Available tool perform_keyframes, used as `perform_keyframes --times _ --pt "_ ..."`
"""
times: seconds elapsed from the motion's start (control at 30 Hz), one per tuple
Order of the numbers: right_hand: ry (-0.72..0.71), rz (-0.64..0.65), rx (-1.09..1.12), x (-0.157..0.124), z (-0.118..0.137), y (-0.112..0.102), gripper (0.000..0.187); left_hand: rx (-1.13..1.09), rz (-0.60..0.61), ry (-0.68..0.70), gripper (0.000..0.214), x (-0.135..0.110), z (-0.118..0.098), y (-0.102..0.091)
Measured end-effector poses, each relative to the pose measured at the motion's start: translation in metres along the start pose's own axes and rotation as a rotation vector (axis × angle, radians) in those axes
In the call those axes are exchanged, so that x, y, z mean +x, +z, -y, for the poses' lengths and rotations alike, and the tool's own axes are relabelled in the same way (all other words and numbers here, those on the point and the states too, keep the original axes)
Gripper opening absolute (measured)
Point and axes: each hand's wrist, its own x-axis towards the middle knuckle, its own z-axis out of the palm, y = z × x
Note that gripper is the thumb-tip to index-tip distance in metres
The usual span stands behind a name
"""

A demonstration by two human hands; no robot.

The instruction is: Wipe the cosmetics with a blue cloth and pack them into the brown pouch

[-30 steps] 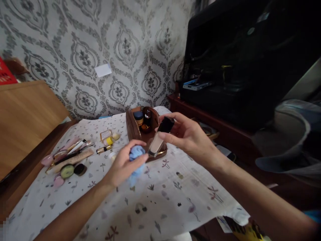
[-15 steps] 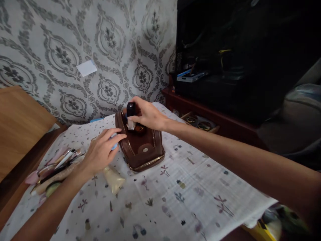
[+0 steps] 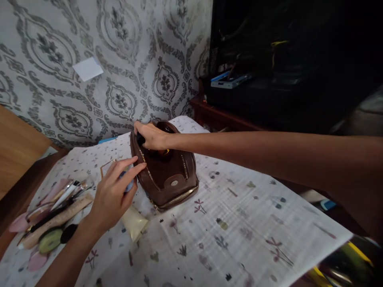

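The brown leather cosmetic bag lies unzipped and wide open on the patterned cloth. My right hand reaches into its far left part, fingers closed round a foundation bottle; only its black cap shows, the rest hidden by the hand and bag wall. My left hand is open, its outstretched fingertips touching the bag's left zipped edge. Partly behind that hand are a blue item and a thin-framed flat item. A pale yellow tube lies just below it. Inside the bag sits something amber.
Brushes, tubes and other makeup are heaped at left on the cloth. Behind stands a patterned wall with a white card. A dark screen stands on a reddish-brown stand at right.
My right hand has moved left and down into the bag with the foundation bottle, whose clear beige part is now out of sight. My left hand stays at the bag's edge. The view has shifted slightly.
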Motion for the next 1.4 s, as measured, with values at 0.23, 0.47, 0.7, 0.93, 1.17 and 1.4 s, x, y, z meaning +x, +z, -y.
perform_keyframes --times 0.23,0.47,0.7,0.93,1.17,1.4 --pt "0.116 0.058 -0.158 0.008 0.003 0.012 0.051 -0.014 0.003 -0.017 0.043 -0.003 0.002 0.004" --pt "0.151 0.026 -0.300 0.018 0.002 0.026 0.053 -0.023 -0.008 -0.037 0.049 -0.005 0.001 0.006" --pt "0.121 0.017 -0.370 0.022 -0.005 0.032 0.045 -0.016 -0.017 -0.037 0.044 -0.010 0.001 0.008" --pt "0.132 -0.002 -0.371 0.025 -0.003 0.030 0.029 -0.013 -0.038 -0.051 0.043 -0.011 -0.001 0.011" --pt "0.147 -0.033 -0.324 0.024 -0.015 0.038 0.028 -0.011 0.002 -0.046 0.046 -0.011 -0.001 0.007" --pt "0.237 -0.056 -0.305 0.026 -0.003 0.040 0.029 -0.033 0.006 -0.065 0.048 -0.012 -0.001 0.010"
